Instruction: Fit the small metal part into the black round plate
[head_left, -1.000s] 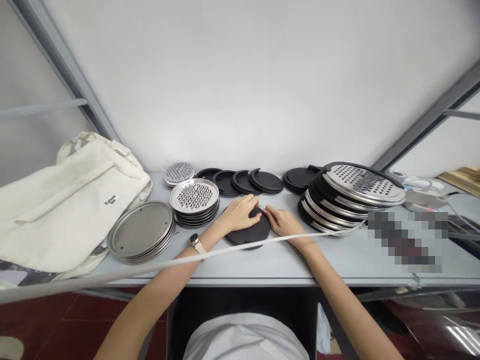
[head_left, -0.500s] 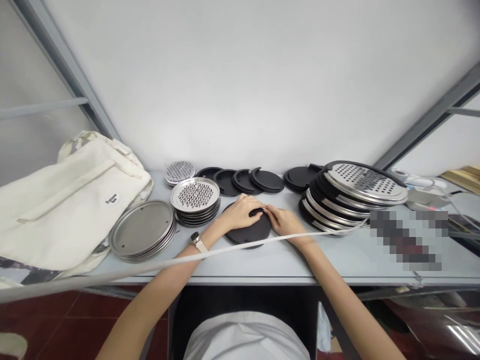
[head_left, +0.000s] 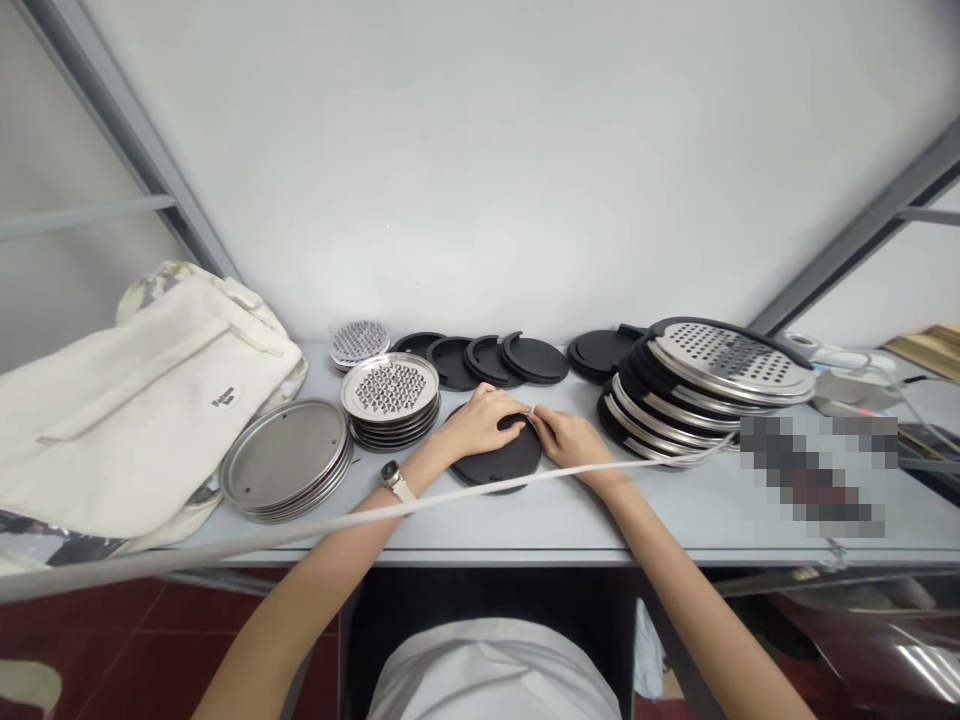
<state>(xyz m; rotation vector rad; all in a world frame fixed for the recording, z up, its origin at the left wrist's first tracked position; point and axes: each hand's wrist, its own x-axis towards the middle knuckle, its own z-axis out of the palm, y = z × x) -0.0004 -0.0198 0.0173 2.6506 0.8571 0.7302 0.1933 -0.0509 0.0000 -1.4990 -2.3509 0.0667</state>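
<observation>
On the table before me lies a round black plastic disc (head_left: 491, 464), with a second edge peeking out under its near side. My left hand (head_left: 486, 420), a watch at its wrist, is closed over the disc's far part, thumb bent inward and fingertips at the far right rim. My right hand (head_left: 571, 438) is closed in a pinch at that same rim, the two hands' fingertips nearly meeting. A tiny pale bit shows between them, too small to make out. Behind are more black discs (head_left: 538, 360), overlapping in a row.
To the left stand a stack of metal grater discs (head_left: 391, 388), a smaller grater stack (head_left: 360, 342), plain grey metal discs (head_left: 289, 455) and a cream bag (head_left: 150, 400). At right, a tall stack of black-rimmed graters (head_left: 731, 355) leans. A white cord (head_left: 442, 497) crosses in front.
Both hands stay at the disc's far right rim, with only slight finger movement. The view has shifted a little; nothing else has visibly moved.
</observation>
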